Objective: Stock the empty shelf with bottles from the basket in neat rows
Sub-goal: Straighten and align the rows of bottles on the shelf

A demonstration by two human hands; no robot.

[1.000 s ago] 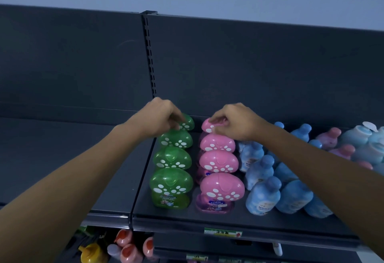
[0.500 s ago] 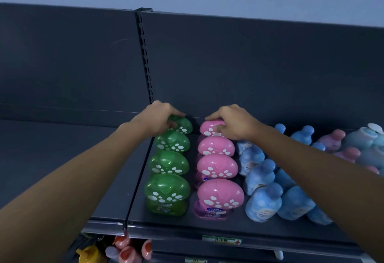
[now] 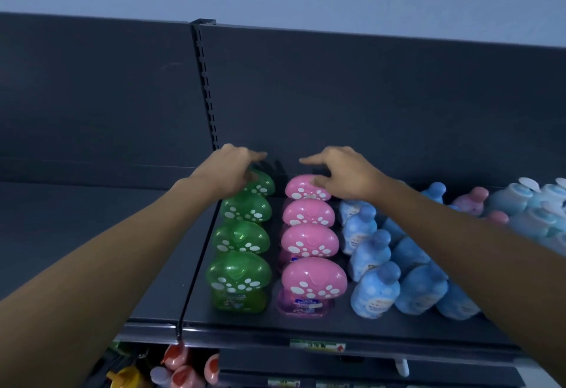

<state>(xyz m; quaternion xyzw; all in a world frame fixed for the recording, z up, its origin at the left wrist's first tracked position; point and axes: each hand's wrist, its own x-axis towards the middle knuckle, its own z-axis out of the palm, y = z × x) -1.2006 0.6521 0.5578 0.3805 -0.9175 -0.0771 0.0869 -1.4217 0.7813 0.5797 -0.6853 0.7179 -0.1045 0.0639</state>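
the dark metal shelf (image 3: 306, 323) holds four green bottles (image 3: 239, 298) and four pink bottles (image 3: 303, 303) in straight rows, with matte blue bottles (image 3: 376, 289) to their right. its left section is bare, so i judge stocking unfinished. the basket is out of view. my left hand (image 3: 232, 170) and right hand (image 3: 343, 173) rest loose-fingered on the far bottles, gripping nothing. the caps (image 3: 314, 274) are glossy, rounded and white-spotted.

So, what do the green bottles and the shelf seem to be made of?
Green bottles: likely translucent glossy plastic; light glows through the caps. Shelf: probably painted metal, matte dark grey, with a slotted upright behind.
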